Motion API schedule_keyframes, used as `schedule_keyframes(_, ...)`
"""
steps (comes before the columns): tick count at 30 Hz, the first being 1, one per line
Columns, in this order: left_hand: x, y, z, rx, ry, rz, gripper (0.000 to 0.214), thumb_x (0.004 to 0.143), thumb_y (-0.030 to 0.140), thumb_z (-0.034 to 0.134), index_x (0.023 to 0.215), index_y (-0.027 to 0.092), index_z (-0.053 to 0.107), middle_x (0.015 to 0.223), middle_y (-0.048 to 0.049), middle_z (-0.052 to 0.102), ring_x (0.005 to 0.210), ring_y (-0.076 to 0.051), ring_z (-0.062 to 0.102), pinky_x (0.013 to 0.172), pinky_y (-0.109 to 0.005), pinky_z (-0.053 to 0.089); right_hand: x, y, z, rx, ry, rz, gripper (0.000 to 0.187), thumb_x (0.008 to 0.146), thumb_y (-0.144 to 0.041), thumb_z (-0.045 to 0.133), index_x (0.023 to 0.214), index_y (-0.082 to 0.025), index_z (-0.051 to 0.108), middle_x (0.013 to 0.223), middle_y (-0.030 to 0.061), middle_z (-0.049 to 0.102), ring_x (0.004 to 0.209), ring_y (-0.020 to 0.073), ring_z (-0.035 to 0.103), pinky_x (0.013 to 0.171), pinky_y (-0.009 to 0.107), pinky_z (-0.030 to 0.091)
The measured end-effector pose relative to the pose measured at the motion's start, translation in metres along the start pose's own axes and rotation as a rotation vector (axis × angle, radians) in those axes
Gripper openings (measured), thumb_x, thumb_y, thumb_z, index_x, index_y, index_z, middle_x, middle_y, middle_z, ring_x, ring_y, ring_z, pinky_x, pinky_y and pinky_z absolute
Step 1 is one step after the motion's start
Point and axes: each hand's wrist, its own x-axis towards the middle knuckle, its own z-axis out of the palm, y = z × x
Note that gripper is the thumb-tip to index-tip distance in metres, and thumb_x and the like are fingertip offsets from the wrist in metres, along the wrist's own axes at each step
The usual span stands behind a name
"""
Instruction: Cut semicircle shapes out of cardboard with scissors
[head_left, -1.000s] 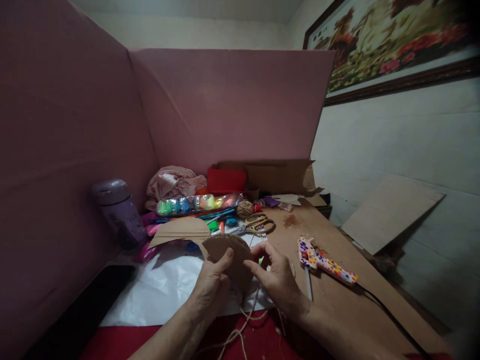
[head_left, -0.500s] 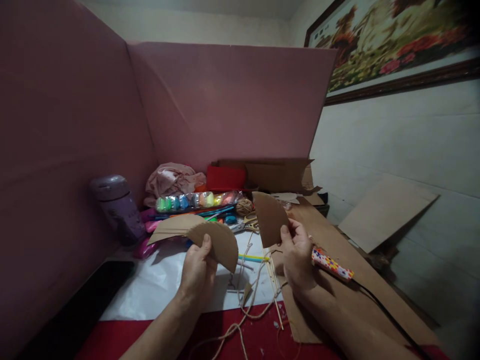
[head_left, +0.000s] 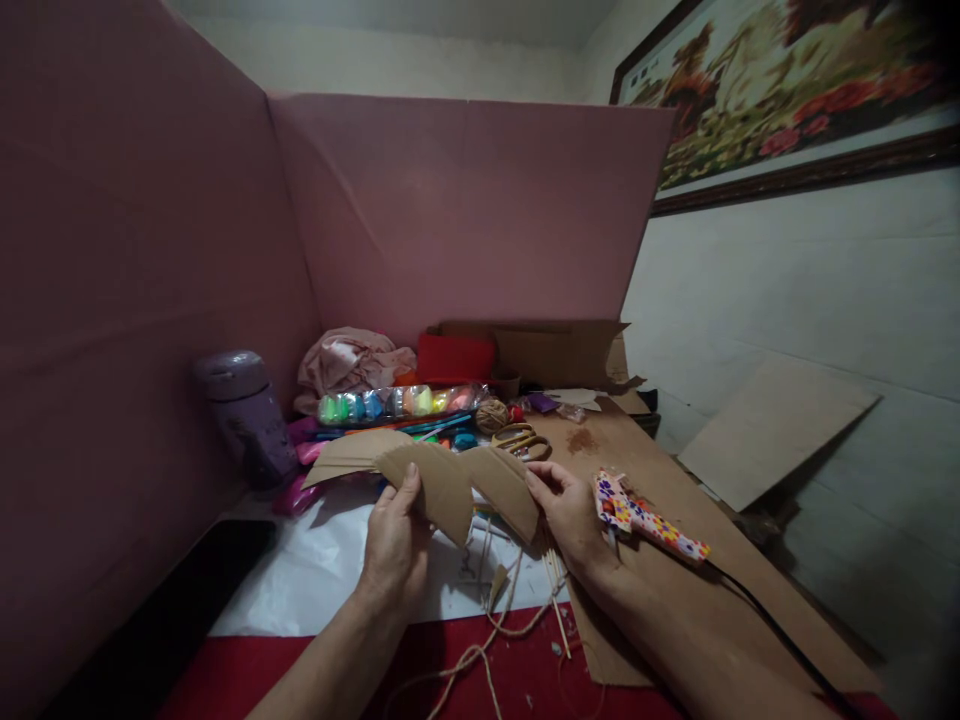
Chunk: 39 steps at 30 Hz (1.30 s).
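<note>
My left hand (head_left: 397,540) is closed on a curved cardboard piece (head_left: 431,485), with the thumb on its face. Behind that piece, more flat cardboard (head_left: 349,455) spreads out to the left; I cannot tell whether the two are joined. My right hand (head_left: 566,510) pinches a cardboard wedge (head_left: 502,490) by its right edge. The wedge's left edge meets or overlaps the curved piece, and which of the two is in front is hard to tell. Below both hands lie beige cord (head_left: 510,630) and thin wooden sticks (head_left: 555,590).
A flower-patterned glue gun (head_left: 660,530) with a black cable lies on a cardboard sheet (head_left: 750,620) at the right. Scissors (head_left: 517,440), a twine ball (head_left: 491,415) and packed coloured clay (head_left: 397,403) are behind. A purple bottle (head_left: 247,420) stands left, near a dark flat object (head_left: 172,610).
My right hand has brought the wedge left and down, turning it, against the piece in my left hand. The scissors and the glue gun's front now show. My left hand has barely moved.
</note>
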Motion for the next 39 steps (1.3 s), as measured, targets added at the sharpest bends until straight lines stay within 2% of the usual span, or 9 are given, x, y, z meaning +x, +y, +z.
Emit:
schedule_keyframes(7,0.0,0.0,0.0,-0.003,-0.02,0.015,0.008,0.081,0.014,0.057,0.087,0.014,0.062,0.081,-0.0032,0.068,0.065,-0.011,0.062,0.054,-0.02,0.05,-0.005,-0.015,-0.002,-0.123,0.067,-0.134,0.041,0.073,-0.047,0.062,0.098,-0.015,0.066,0.105,0.0123,0.058,0.092,0.0244,0.056,0.081,0.039,0.045)
schedule_keyframes(10,-0.002,-0.005,0.0,0.049,-0.082,-0.033,0.008,0.076,0.016,0.063,0.083,0.013,0.063,0.077,-0.0038,0.066,0.061,-0.011,0.06,0.049,-0.019,0.048,-0.015,-0.024,0.001,-0.062,-0.15,-0.212,0.038,0.084,-0.049,0.048,0.099,-0.017,0.064,0.097,0.0092,0.059,0.095,0.0223,0.055,0.084,0.035,0.044)
schedule_keyframes(14,-0.007,-0.015,-0.001,0.105,-0.23,-0.126,0.022,0.066,0.02,0.074,0.083,0.011,0.063,0.08,-0.0061,0.066,0.064,-0.013,0.06,0.05,-0.021,0.047,-0.028,-0.027,0.008,0.186,-0.455,-0.044,0.036,0.077,-0.047,0.062,0.095,-0.017,0.06,0.079,0.0035,0.062,0.075,0.0186,0.06,0.067,0.029,0.049)
schedule_keyframes(17,-0.002,-0.015,-0.005,0.172,-0.206,-0.012,0.029,0.061,0.028,0.077,0.079,0.011,0.062,0.071,-0.0033,0.062,0.058,-0.01,0.056,0.047,-0.018,0.043,-0.028,-0.027,0.009,0.294,-0.306,0.053,0.028,0.076,-0.041,0.065,0.091,-0.018,0.058,0.082,0.0033,0.066,0.077,0.0191,0.062,0.07,0.03,0.05)
schedule_keyframes(20,0.014,-0.004,-0.013,0.195,0.108,0.265,0.031,0.059,0.032,0.077,0.073,0.014,0.057,0.059,0.0042,0.052,0.048,-0.006,0.047,0.042,-0.015,0.037,-0.022,-0.027,0.006,0.426,-0.126,0.111,0.028,0.074,-0.039,0.067,0.092,-0.02,0.057,0.085,0.0025,0.069,0.077,0.0194,0.064,0.071,0.031,0.051)
schedule_keyframes(25,0.048,0.016,-0.027,0.179,0.37,0.207,0.023,0.07,0.028,0.068,0.068,0.015,0.049,0.056,0.0043,0.049,0.042,-0.006,0.046,0.038,-0.017,0.036,-0.019,-0.025,0.006,0.474,-0.133,0.187,0.031,0.07,-0.038,0.07,0.092,-0.019,0.059,0.086,0.0034,0.07,0.075,0.0195,0.064,0.068,0.031,0.051)
schedule_keyframes(32,0.065,0.029,-0.032,0.158,0.335,0.127,0.019,0.073,0.015,0.059,0.06,0.016,0.045,0.044,0.0055,0.046,0.031,-0.006,0.038,0.029,-0.016,0.023,-0.029,-0.028,0.006,0.386,-0.192,0.111,0.025,0.074,-0.037,0.068,0.088,-0.019,0.06,0.075,0.0,0.065,0.067,0.0136,0.06,0.057,0.022,0.048)
schedule_keyframes(35,0.048,0.025,-0.021,0.122,0.261,0.226,0.013,0.07,0.016,0.062,0.065,0.015,0.05,0.049,0.0055,0.051,0.037,-0.006,0.045,0.033,-0.016,0.029,-0.03,-0.03,0.004,0.33,-0.14,0.045,0.022,0.077,-0.037,0.065,0.088,-0.019,0.059,0.063,-0.0043,0.056,0.045,0.0055,0.044,0.039,0.016,0.034)
schedule_keyframes(39,0.012,0.006,-0.003,0.115,0.009,0.222,0.024,0.06,0.02,0.073,0.08,0.014,0.061,0.078,-0.0011,0.066,0.063,-0.012,0.06,0.052,-0.022,0.047,-0.029,-0.034,0.003,0.341,-0.169,-0.007,0.025,0.079,-0.037,0.062,0.097,-0.02,0.058,0.066,-0.0041,0.053,0.043,0.0044,0.038,0.038,0.016,0.031)
